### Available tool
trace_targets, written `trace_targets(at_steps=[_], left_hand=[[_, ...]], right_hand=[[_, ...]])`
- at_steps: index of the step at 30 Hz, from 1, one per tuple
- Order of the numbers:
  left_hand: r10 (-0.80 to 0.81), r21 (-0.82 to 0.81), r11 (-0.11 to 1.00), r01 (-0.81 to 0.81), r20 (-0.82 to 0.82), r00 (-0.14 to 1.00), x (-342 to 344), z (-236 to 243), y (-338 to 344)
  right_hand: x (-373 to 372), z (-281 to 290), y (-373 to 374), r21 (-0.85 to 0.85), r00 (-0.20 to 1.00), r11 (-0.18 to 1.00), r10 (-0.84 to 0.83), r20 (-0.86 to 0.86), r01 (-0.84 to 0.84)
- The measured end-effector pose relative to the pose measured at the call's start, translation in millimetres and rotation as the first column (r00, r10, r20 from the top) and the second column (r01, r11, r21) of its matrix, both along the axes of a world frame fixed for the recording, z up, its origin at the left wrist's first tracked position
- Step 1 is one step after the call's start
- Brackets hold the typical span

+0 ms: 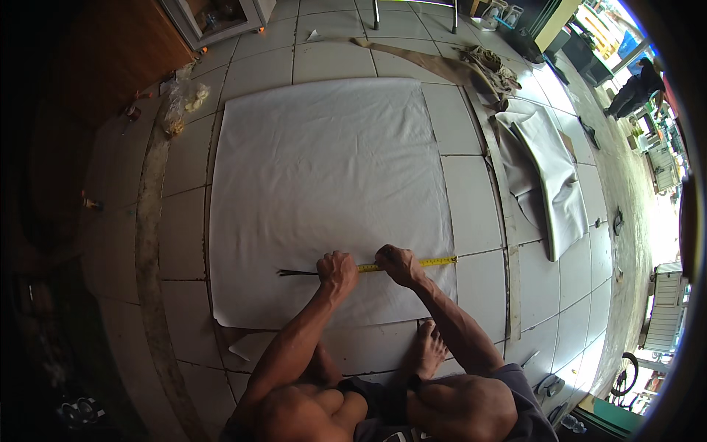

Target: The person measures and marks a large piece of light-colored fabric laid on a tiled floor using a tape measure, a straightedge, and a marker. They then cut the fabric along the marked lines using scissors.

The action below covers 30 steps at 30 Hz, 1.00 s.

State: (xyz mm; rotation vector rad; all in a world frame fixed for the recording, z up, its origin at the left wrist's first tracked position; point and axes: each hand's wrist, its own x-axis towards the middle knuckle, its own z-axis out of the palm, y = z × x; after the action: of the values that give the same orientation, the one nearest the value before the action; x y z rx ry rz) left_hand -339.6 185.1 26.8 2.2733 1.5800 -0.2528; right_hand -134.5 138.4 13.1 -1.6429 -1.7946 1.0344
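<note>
A large pale grey-white sheet of material (331, 162) lies spread on the floor in front of me, with slight wrinkles. A yellow tape measure (440, 261) is drawn out across its near part, its end at the sheet's right edge. My left hand (338, 271) is closed at the tape's left end; the case does not show. From that fist a thin dark strap (300, 272) sticks out to the left and frays at its tip. My right hand (398, 265) is closed over the blade, pressing close to the sheet.
Folded white material (549, 184) lies to the right, beside a long pale strip (508, 243). Brown cloth scraps (434, 65) trail along the far side. A plastic bag (180, 103) sits at the left, near a cabinet (221, 18). Another person (639, 88) stands outside at the far right.
</note>
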Motion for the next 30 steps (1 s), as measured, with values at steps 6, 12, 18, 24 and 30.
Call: trace_targets(at_steps=[6, 12, 18, 24, 30], left_hand=[[-0.01, 0.022, 1.0, 0.01, 0.0, 1.0, 5, -3, 6], [-0.01, 0.01, 1.0, 0.01, -0.01, 1.0, 5, -4, 4], [-0.007, 0.019, 1.0, 0.007, 0.008, 1.0, 5, -6, 5], [-0.003, -0.169, 0.986, -0.003, -0.032, 0.999, 7, 20, 15], [0.057, -0.399, 0.916, -0.036, 0.039, 0.998, 2, 34, 84]], right_hand=[[3, -11, 5, 0.171, 0.998, 0.983, 0.065, 0.02, -0.067], [3, -14, 3, 0.048, 0.996, 0.996, 0.077, 0.05, -0.08], [4, -20, 5, 0.168, 0.985, 0.975, 0.127, 0.117, -0.146], [1, 4, 1, 0.152, 0.996, 0.987, 0.033, 0.079, -0.044], [11, 62, -31, -0.19, 0.817, 0.871, -0.492, -0.303, 0.454]])
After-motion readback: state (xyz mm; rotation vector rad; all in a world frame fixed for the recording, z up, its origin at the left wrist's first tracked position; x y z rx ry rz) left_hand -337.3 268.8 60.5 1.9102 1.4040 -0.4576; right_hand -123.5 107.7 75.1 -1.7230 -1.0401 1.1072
